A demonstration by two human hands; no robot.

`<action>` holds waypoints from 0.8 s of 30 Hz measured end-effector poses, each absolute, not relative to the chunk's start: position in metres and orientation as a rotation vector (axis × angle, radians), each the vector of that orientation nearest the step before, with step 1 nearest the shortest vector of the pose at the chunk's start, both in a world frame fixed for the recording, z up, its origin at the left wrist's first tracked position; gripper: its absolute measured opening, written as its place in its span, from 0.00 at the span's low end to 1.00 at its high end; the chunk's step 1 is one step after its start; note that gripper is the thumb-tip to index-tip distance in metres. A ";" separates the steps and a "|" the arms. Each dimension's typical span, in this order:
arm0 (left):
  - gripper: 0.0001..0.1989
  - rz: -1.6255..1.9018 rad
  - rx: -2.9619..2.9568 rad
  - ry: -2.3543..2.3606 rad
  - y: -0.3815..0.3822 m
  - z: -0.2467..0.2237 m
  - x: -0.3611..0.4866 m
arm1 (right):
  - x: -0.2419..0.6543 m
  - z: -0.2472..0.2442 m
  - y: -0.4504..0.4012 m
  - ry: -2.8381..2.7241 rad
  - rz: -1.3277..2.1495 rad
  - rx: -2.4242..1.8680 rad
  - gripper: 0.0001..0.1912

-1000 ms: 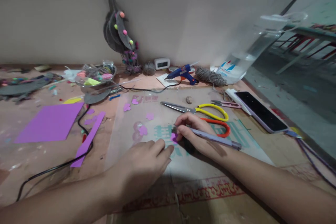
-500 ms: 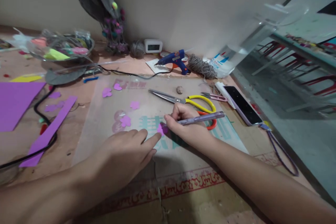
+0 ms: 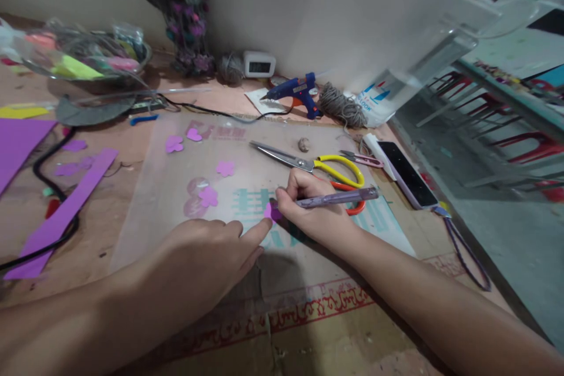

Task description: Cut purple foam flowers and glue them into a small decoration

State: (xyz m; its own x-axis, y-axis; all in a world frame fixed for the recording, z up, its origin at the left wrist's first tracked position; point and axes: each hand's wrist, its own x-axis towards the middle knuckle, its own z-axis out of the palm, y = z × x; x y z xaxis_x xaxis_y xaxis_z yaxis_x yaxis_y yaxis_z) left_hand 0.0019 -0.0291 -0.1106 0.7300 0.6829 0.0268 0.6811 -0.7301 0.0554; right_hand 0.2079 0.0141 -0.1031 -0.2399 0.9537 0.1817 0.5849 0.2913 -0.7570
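My right hand (image 3: 315, 205) is closed round a purple-grey pen (image 3: 337, 197), its tip end hidden by my fingers. Under those fingers lies a small purple flower-like cutout (image 3: 269, 211), partly covered. My left hand (image 3: 215, 252) reaches in from the left, its index fingertip touching that cutout's near edge; the hand holds nothing and its other fingers are bent loosely. More purple cutouts are spread to the left: a flower (image 3: 208, 195), another flower (image 3: 225, 168) and two farther back. Scissors (image 3: 304, 161) with yellow and orange handles lie just behind my right hand.
A blue glue gun (image 3: 293, 94) stands at the back beside grey yarn (image 3: 341, 107). A phone (image 3: 408, 175) and thread snips (image 3: 363, 158) lie on the right. Purple sheet strips (image 3: 66, 211), a black cable (image 3: 42, 170) and a filled bowl (image 3: 83, 75) are on the left.
The camera view has shifted slightly, so the things at left and back sit a little higher and farther left. Both hands stay at the same cutout, the pen still gripped.
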 end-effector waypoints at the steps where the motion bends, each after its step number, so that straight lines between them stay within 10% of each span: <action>1: 0.19 0.031 2.914 1.129 -0.029 -0.110 0.002 | 0.208 -0.103 0.014 -1.924 0.753 -1.376 0.16; 24: 0.23 0.003 3.051 1.084 -0.030 -0.111 0.001 | 0.211 -0.099 0.016 -1.974 0.847 -1.375 0.15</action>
